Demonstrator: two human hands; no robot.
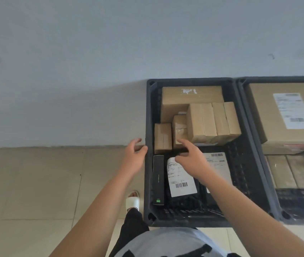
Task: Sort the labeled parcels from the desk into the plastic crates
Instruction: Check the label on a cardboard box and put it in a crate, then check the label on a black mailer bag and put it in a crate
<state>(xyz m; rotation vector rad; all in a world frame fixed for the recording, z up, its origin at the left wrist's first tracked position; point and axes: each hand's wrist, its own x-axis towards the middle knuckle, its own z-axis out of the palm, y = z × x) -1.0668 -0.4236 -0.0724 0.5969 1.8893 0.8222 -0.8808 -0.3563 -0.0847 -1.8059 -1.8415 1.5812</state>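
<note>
Beige tiled floor (grey wall)

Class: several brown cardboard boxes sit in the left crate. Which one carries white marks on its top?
The big box at the far end of the crate; the smaller boxes nearer the hands show plain brown tops.

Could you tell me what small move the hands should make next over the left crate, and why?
Probably draw both hands back toward the desk for another parcel: the right hand hovers open above the black labeled parcel in the left crate, holding nothing, and the left hand is empty too.
</note>
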